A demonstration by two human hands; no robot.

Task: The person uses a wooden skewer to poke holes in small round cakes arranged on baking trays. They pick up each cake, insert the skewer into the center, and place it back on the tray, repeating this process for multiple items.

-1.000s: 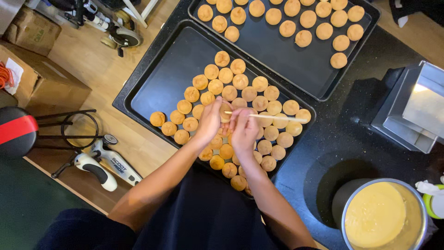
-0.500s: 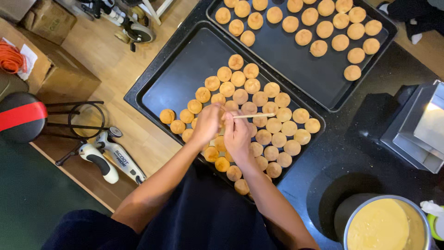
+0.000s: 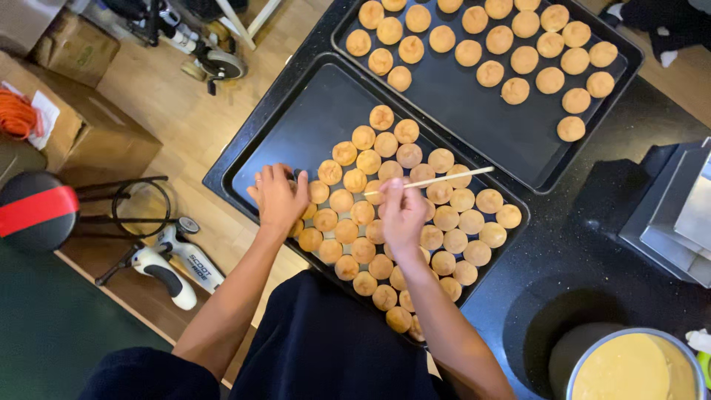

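A black baking tray (image 3: 296, 126) lies in front of me with several round golden pastry puffs (image 3: 444, 218) packed on its right half. My right hand (image 3: 401, 215) is closed around a thin wooden stick (image 3: 452, 178) that lies level over the puffs, its tip pointing right. My left hand (image 3: 279, 196) rests at the left end of the puffs, fingers curled over one at the tray's near rim; what it holds is hidden.
A second black tray (image 3: 511, 130) with several puffs sits beyond the first. A metal bowl of yellow cream (image 3: 637, 367) stands bottom right, a grey appliance (image 3: 678, 215) at right. Cardboard boxes (image 3: 81, 126), a red-banded round black object (image 3: 37, 211) and a scooter (image 3: 170, 263) lie on the wooden floor at left.
My left hand has moved left from the middle of the puffs to the tray's left edge. My right hand with the stick has stayed over the puffs.
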